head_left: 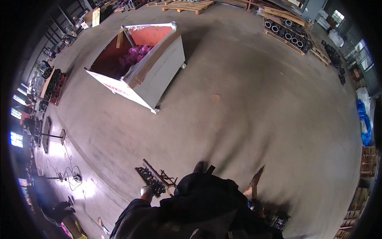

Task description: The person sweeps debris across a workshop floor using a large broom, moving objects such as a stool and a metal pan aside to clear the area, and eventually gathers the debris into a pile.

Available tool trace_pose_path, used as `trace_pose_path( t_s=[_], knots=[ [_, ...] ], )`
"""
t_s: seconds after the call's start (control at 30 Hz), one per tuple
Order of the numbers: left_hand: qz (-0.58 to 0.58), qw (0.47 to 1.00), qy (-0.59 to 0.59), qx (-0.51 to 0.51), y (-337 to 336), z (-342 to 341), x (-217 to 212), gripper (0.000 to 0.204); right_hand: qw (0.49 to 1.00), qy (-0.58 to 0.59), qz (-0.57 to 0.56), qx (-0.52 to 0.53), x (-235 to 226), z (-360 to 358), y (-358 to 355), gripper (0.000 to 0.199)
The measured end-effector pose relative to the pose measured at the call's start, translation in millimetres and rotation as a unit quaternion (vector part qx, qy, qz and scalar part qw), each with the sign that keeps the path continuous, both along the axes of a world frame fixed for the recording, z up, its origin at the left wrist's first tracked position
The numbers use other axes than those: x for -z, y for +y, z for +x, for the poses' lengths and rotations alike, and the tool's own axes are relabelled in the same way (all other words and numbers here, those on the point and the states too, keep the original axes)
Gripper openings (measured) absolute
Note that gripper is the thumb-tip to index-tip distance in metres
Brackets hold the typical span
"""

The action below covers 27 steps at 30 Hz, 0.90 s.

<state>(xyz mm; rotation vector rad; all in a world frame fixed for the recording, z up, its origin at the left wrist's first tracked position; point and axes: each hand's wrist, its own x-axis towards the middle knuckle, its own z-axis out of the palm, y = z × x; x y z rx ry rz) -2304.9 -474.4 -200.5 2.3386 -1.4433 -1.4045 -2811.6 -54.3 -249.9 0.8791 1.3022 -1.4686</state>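
My left hand (146, 192), in a light glove, is closed on the edge of a dark openwork metal piece (153, 178) with holes and curved arms, held low beside my left side. My right hand does not show; my dark-clothed body covers that area. On my right side a brown, flat, pointed piece (254, 181) sticks out past my clothing. Below it lies a dark jumble (278, 222) in shadow, too unclear to name.
Ahead to the left stands a large white-sided bin (169, 65) with a reddish inside, holding purple bags (137, 55). A pallet of dark ring-shaped parts (286, 34) lies far right. Cables (75, 175) trail over the floor at left. Wooden pallets (368, 161) line the right edge.
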Motion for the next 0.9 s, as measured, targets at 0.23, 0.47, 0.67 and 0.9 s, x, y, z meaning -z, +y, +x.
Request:
trace_pose_path(
  t_s=[0.23, 0.47, 0.67, 0.9],
  knots=[
    [0.138, 0.950, 0.239, -0.147, -114.1, -64.6, 55.0, 0.043, 0.999, 0.010, 0.030, -0.037, 1.8, -108.7, -41.2, 0.004],
    [0.089, 0.975, 0.148, -0.137, -114.4, -272.6, -42.3, 0.040, 0.877, 0.338, 0.105, -0.326, -18.5, -264.9, -2.6, 0.007],
    [0.083, 0.977, 0.137, -0.139, -116.7, -380.6, -61.7, 0.037, 0.997, -0.028, -0.011, 0.072, 13.7, -422.4, -67.9, 0.010],
    [0.094, 0.972, 0.133, -0.168, -106.9, -474.9, -40.0, 0.034, 0.993, 0.084, -0.040, 0.070, -31.6, -581.3, -194.4, 0.015]
  ],
)
